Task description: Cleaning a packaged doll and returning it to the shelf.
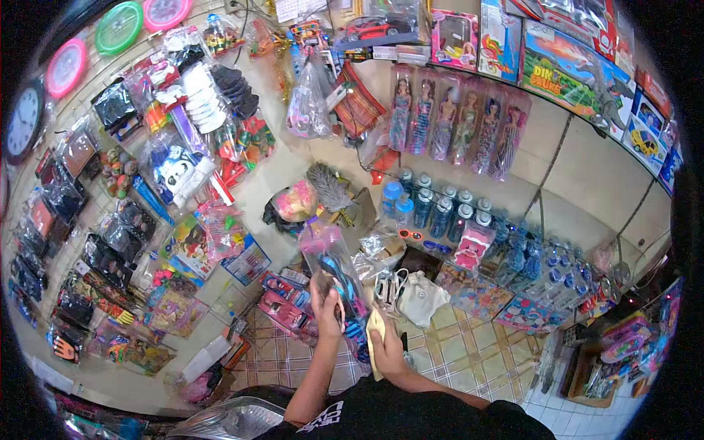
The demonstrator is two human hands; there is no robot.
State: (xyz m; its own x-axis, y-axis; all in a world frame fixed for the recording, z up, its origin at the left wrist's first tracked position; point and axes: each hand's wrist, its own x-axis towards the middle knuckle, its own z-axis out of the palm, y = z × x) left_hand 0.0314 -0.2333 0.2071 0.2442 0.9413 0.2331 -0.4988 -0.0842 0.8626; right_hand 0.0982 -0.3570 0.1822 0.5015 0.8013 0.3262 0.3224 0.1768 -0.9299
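My left hand grips a clear plastic package with a pink top and a doll-like item in blue and black inside. In my right hand is a folded yellow cloth, held beside the lower part of the package. Just beyond my hands lie pink boxed goods on the left and a white drawstring pouch on the right. Crumpled clear plastic wrap sits behind the package.
Wrapped dolls hang at the upper right under a shelf of toy boxes. Water bottles stand below them. Bagged goods cover the left wall, with a plush toy among them. A grey feather duster lies ahead; an open carton is at right.
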